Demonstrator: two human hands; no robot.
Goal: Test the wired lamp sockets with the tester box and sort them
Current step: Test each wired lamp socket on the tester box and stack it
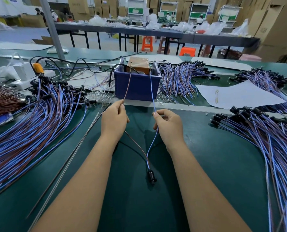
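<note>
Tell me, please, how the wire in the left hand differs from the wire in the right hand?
The brown wire is pinched by the left hand; the blue wire by the right hand. The brown one leans rightward toward the blue bin; the blue one rises nearly straight. Both run back to one black socket lying on the table.

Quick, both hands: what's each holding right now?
Left hand: pinching the thin brown wire of the black lamp socket.
Right hand: pinching its thin blue wire.
</note>
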